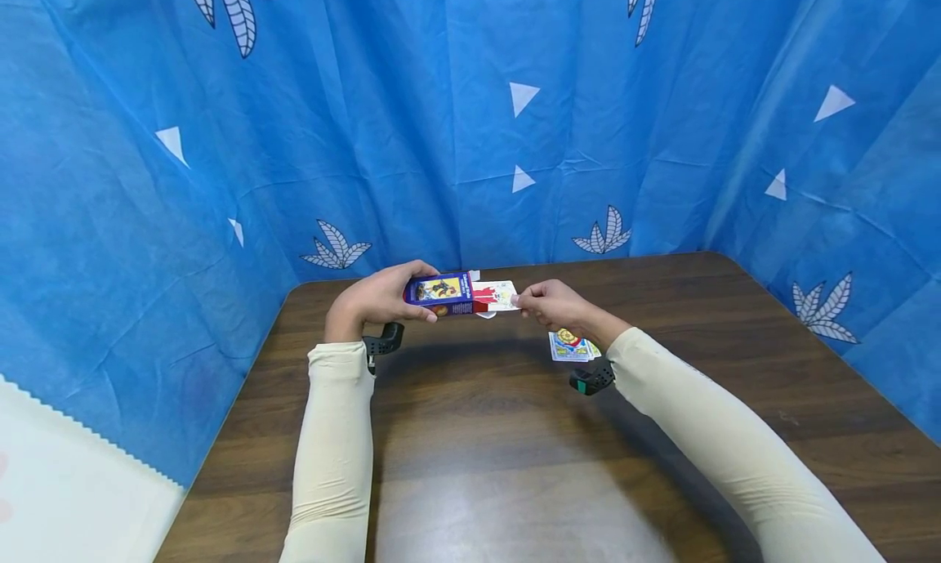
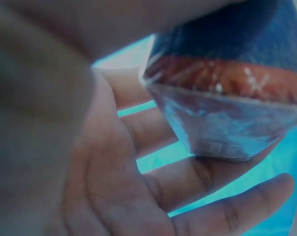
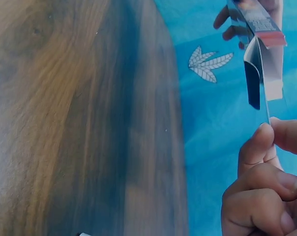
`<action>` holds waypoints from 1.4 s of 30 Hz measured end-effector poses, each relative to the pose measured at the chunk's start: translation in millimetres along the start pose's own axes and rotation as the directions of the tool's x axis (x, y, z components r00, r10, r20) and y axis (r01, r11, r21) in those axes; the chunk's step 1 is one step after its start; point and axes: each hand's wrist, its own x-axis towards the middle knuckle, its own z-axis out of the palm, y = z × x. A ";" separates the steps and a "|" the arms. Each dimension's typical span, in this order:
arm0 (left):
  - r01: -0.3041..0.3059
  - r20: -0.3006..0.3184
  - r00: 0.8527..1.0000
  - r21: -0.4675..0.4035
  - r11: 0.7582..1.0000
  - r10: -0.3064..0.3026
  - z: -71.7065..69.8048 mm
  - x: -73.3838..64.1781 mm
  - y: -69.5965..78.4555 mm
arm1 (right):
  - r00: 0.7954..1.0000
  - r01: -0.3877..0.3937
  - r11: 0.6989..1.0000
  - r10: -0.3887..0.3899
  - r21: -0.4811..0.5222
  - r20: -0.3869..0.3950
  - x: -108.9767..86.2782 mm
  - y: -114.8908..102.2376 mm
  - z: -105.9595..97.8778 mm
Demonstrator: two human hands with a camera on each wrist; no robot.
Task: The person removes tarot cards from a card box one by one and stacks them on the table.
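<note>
My left hand (image 1: 381,297) grips a purple card box (image 1: 441,288) with a yellow picture panel, thumb on its near side and fingers over the far side. The box lies sideways in the air above the back of the table, its open end facing right with white flaps folded out. From that end sticks a card (image 1: 501,294), white with a red figure. My right hand (image 1: 557,305) pinches the card's outer end between thumb and forefinger, other fingers curled. In the right wrist view the card (image 3: 267,107) appears edge-on. The left wrist view shows the wrapped box (image 2: 222,118) against the fingers.
A small pile of colourful cards (image 1: 570,347) lies on the brown wooden table (image 1: 470,432), partly hidden under my right wrist. A blue curtain (image 1: 456,138) with leaf and triangle prints hangs behind the table and at both sides. A white cloth (image 1: 66,481) borders the left.
</note>
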 end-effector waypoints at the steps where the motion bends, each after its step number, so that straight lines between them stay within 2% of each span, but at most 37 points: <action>1: 0.001 0.002 1.000 -0.001 1.000 -0.001 0.1 0.1 -0.2 | 1.000 -0.005 1.000 0.005 -0.008 0.003 -0.3 1.3 -1.2; 6: 0.001 0.002 1.000 0.005 1.000 -0.001 0.0 0.4 -1.3 | 1.000 -0.014 1.000 0.014 -0.014 -0.006 -3.1 6.1 -6.9; 13: -0.007 0.004 1.000 -0.005 1.000 0.007 -0.9 -0.1 -2.6 | 1.000 -0.005 0.998 0.006 0.067 -0.017 -6.8 13.2 -20.0; 19: -0.014 0.006 1.000 -0.010 1.000 0.014 -3.8 -1.7 -1.5 | 0.993 -0.017 0.989 0.034 0.150 -0.112 -8.5 22.5 -37.4; 22: -0.011 0.006 1.000 -0.013 1.000 0.011 -4.3 -2.2 -1.5 | 0.979 -0.039 0.995 0.057 0.091 -0.197 -7.3 30.0 -47.0; 24: -0.012 0.005 1.000 -0.017 1.000 0.012 -3.7 -2.4 -1.7 | 0.961 -0.064 0.998 0.061 -0.002 -0.269 -4.9 39.7 -53.4; 28: -0.012 0.008 1.000 -0.018 1.000 0.012 -2.1 -2.4 -2.5 | 0.920 -0.133 0.976 0.057 -0.170 -0.387 -1.6 62.8 -63.3; 30: -0.012 0.007 1.000 -0.015 1.000 0.012 -2.5 -3.1 -2.7 | 0.908 -0.154 0.962 0.048 -0.226 -0.416 0.2 71.5 -65.5; 37: -0.014 0.002 1.000 -0.010 1.000 0.014 -2.2 -3.4 -4.4 | 0.909 -0.161 0.924 0.002 -0.347 -0.417 3.5 89.2 -62.4; 42: -0.015 0.006 1.000 -0.012 1.000 0.015 -3.0 -2.8 -6.0 | 0.909 -0.200 0.911 0.036 -0.359 -0.416 5.9 92.6 -60.2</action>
